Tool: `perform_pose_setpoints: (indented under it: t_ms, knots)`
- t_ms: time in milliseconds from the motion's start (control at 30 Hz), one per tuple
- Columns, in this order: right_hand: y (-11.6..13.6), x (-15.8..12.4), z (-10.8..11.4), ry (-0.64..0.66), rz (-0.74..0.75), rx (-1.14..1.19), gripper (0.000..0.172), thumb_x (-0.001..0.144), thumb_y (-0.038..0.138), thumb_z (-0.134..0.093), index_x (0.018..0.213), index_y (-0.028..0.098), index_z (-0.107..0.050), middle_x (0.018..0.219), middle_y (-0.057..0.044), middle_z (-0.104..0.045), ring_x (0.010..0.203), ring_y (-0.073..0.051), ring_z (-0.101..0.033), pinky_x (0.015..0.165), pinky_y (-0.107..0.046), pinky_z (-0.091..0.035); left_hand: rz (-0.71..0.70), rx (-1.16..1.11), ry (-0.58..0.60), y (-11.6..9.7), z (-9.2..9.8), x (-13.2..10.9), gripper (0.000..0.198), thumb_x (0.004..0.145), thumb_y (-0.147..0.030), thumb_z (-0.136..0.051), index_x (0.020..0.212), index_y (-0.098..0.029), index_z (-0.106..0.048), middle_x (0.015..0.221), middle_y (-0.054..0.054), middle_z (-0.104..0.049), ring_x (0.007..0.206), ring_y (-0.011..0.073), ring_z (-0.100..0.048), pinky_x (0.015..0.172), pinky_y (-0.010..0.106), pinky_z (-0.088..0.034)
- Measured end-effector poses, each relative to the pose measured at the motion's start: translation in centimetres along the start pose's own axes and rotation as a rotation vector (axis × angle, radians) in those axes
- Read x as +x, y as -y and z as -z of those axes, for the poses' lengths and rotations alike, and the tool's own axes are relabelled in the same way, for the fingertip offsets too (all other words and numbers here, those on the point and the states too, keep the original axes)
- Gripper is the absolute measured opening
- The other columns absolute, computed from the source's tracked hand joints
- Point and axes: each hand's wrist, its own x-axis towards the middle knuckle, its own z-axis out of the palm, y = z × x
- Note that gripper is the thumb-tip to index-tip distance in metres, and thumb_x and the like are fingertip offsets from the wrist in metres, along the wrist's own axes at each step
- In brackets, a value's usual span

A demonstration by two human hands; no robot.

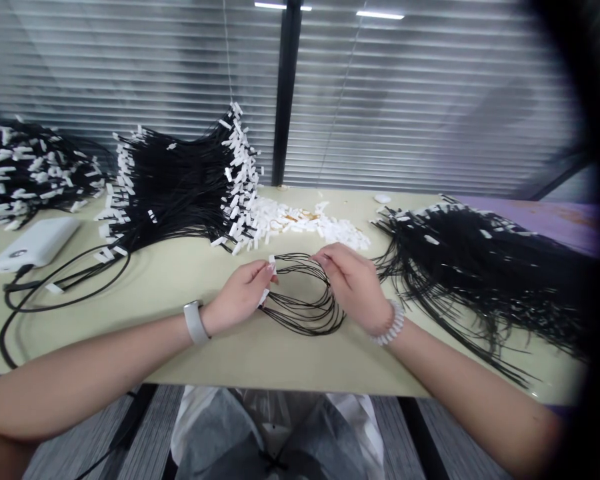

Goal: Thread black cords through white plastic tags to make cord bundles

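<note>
A looped bundle of thin black cables (pixel 305 310) lies between my two hands over the front middle of the table. My left hand (pixel 243 290) is closed on its left end, where white connectors stick out from the fingers. At the upper right of the loop, my right hand (pixel 353 283) pinches with thumb and forefinger at the black strands; its fingertips partly hide what they grip. Just behind the hands is a heap of small white connectors (pixel 330 230) with some yellowish bits among them.
A tall stack of black cables with white ends (pixel 180 180) stands at the back left, beside another tangled pile (pixel 35 167). A white power bank (pixel 35 243) with a black cord lies at left. Loose black cables (pixel 490 267) spread across the right side. Window blinds rise behind the table (pixel 305 370).
</note>
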Motion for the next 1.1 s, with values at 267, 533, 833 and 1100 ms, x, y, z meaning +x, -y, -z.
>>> perform_pose_setpoints:
  t_ms: [267,533,833,1100]
  knots:
    - [0.4,-0.6,0.8,0.134,-0.053,-0.087,0.024,0.089,0.025,-0.041,0.11,0.019,-0.051,0.054,0.005,-0.054,0.047,-0.009,-0.051,0.055,-0.021,-0.04,-0.017,0.033,0.002,0.4,0.0,0.1,0.039,0.086,-0.049,-0.036,0.077,-0.017,-0.054,0.058,-0.001,-0.044,0.047,0.0098,-0.043,0.043,0.019,-0.035]
    - [1.1,-0.9,-0.3,0.303,-0.013,-0.128,0.016,0.087,0.026,-0.043,0.083,0.02,-0.058,0.059,0.003,-0.055,0.052,-0.008,-0.045,0.055,-0.021,-0.031,-0.045,0.07,0.076,0.3,-0.1,-0.4,0.037,0.088,-0.048,-0.032,0.08,-0.017,-0.051,0.063,-0.001,-0.045,0.049,0.009,-0.041,0.044,0.02,-0.036]
    - [1.0,-0.8,-0.4,0.325,-0.023,-0.093,0.021,0.088,0.028,-0.042,0.079,0.019,-0.058,0.056,0.003,-0.052,0.051,-0.007,-0.041,0.054,-0.022,-0.029,-0.082,0.128,0.1,0.5,-0.2,-0.5,0.037,0.088,-0.047,-0.031,0.081,-0.016,-0.05,0.063,-0.001,-0.045,0.051,0.0091,-0.041,0.046,0.02,-0.037]
    - [1.1,-0.9,-0.3,0.292,-0.009,-0.094,0.018,0.087,0.027,-0.043,0.079,0.019,-0.058,0.057,0.003,-0.052,0.051,-0.007,-0.041,0.054,-0.022,-0.029,-0.079,0.154,0.116,0.3,-0.2,-0.6,0.036,0.089,-0.045,-0.03,0.08,-0.016,-0.049,0.058,-0.003,-0.04,0.048,0.0086,-0.042,0.045,0.019,-0.037]
